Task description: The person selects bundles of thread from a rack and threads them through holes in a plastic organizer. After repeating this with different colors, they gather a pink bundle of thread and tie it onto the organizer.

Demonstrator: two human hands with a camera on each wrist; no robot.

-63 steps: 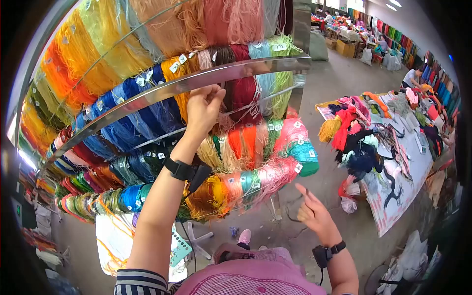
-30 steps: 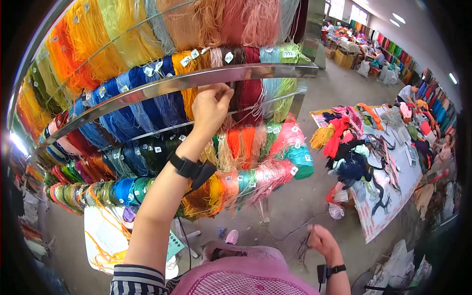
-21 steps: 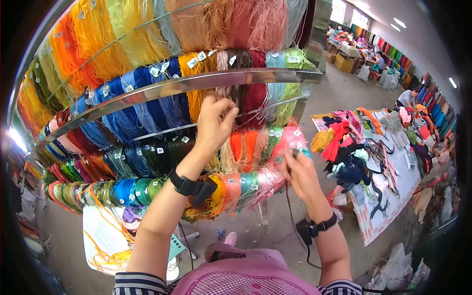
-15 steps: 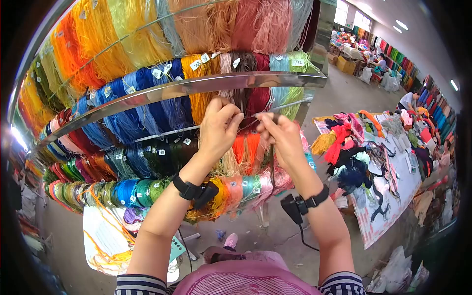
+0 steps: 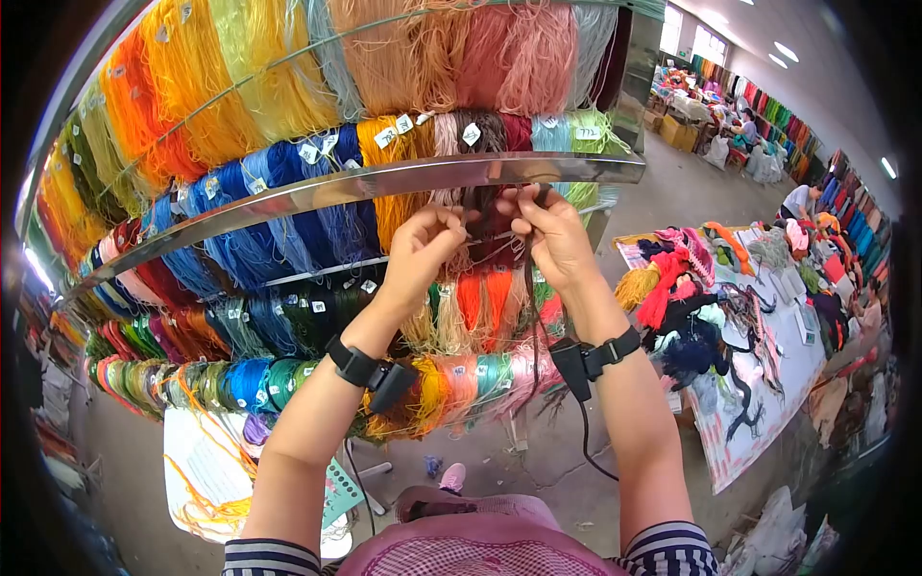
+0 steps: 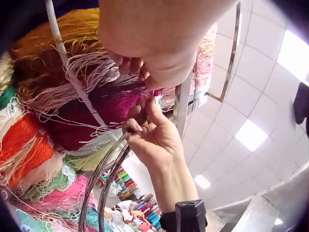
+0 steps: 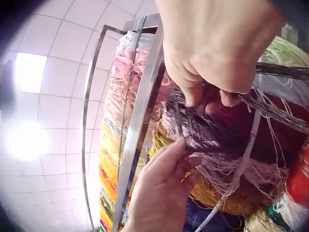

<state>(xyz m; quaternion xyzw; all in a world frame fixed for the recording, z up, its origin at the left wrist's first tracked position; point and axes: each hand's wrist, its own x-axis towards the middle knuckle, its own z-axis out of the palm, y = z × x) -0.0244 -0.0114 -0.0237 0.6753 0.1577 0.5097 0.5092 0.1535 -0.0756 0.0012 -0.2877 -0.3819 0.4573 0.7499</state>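
Observation:
Under the metal bar (image 5: 317, 189), both hands are raised at dark brown thread (image 5: 477, 197) hanging between pale pink and dark red skeins (image 5: 501, 240). My left hand (image 5: 419, 257) pinches some dark strands with thumb and fingertips; the right wrist view shows its thumb against the dark thread (image 7: 207, 130). Close beside it, my right hand (image 5: 559, 240) grips a dark length (image 5: 532, 322) that hangs below it. The left wrist view shows this length as two strands (image 6: 99, 181) trailing from my right hand (image 6: 157, 140). The innermost fingertips are partly hidden.
Rows of coloured, tagged skeins surround the hands, with blue ones (image 5: 240, 245) at left and a lower row (image 5: 461, 374) beneath. A white rod (image 6: 72, 72) crosses behind. A yarn-covered table (image 5: 759, 374) stands at right; papers (image 5: 206, 461) lie below left.
My right hand has risen from low at the right to beside my left hand, carrying the dark strands. My left hand has come down slightly from the bar.

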